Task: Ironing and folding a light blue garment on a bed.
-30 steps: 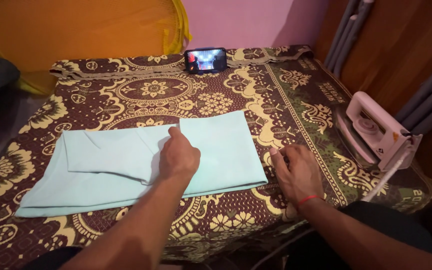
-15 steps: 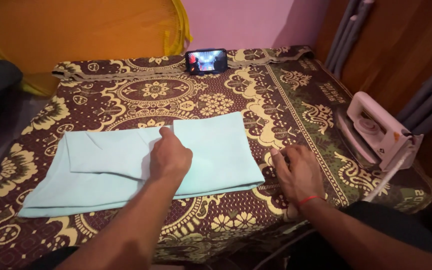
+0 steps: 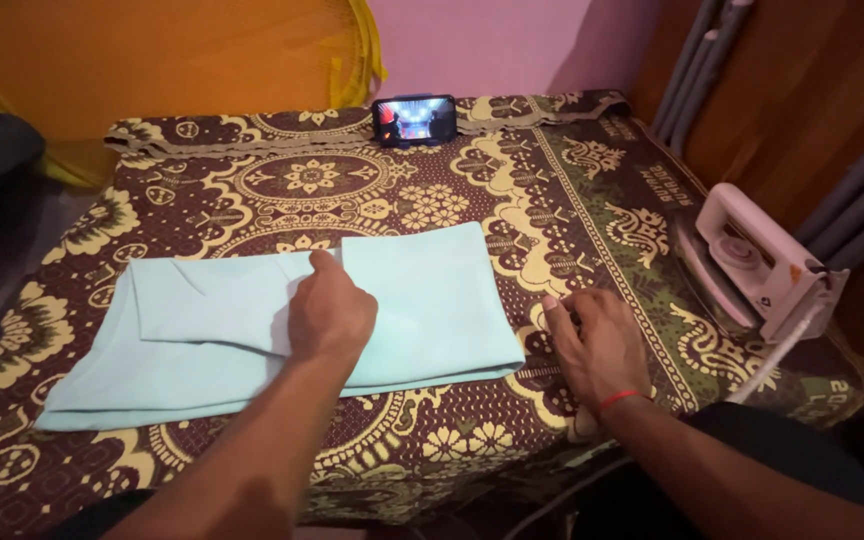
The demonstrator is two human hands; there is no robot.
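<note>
A pale blue folded cloth (image 3: 422, 290) lies across a table covered with a brown, cream and green patterned spread (image 3: 372, 190). My left hand (image 3: 328, 312) rests on the middle of the cloth, fingers curled and pinching the edge of a folded flap near its far side. My right hand (image 3: 597, 345) lies flat on the spread just right of the cloth's right edge, fingers together and holding nothing; a red band circles its wrist.
A white and pink clothes iron (image 3: 752, 265) stands on its heel at the table's right edge, its cord trailing down. A phone (image 3: 414, 119) with a lit screen leans at the far edge. Orange fabric (image 3: 152, 60) hangs behind; wooden panelling (image 3: 802, 80) is at right.
My left hand has slid leftwards over the cloth, and the cloth has shifted slightly left with it. My right hand has stayed in place.
</note>
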